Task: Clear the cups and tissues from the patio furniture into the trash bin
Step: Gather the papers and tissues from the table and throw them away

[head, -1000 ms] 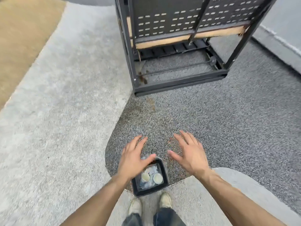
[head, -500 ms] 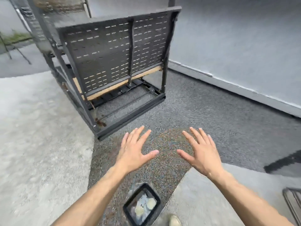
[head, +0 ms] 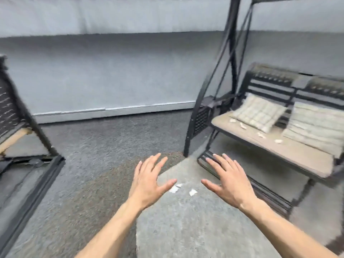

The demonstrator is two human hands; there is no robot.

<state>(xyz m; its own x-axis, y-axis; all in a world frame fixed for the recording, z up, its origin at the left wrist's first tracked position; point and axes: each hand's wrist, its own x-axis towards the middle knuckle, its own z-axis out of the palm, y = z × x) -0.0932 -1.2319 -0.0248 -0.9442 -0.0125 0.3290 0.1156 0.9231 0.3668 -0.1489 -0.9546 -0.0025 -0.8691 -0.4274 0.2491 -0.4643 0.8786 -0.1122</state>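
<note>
My left hand and my right hand are held out in front of me, palms down, fingers spread, holding nothing. On the concrete between them lie small white tissue scraps, another tissue scrap beside them. At the right stands a black swing bench with a beige seat. Several more crumpled tissues lie on the seat in front of two striped cushions. The trash bin and cups are out of view.
The swing's black frame posts rise just beyond my right hand. A tipped black metal furniture frame sits at the left. A grey wall closes the back; dark gravel-textured ground lies between.
The view has swung right: the bin by my feet has left the frame, the tipped frame slid to the left edge, and the swing bench with tissues came into sight. Both hands stay open.
</note>
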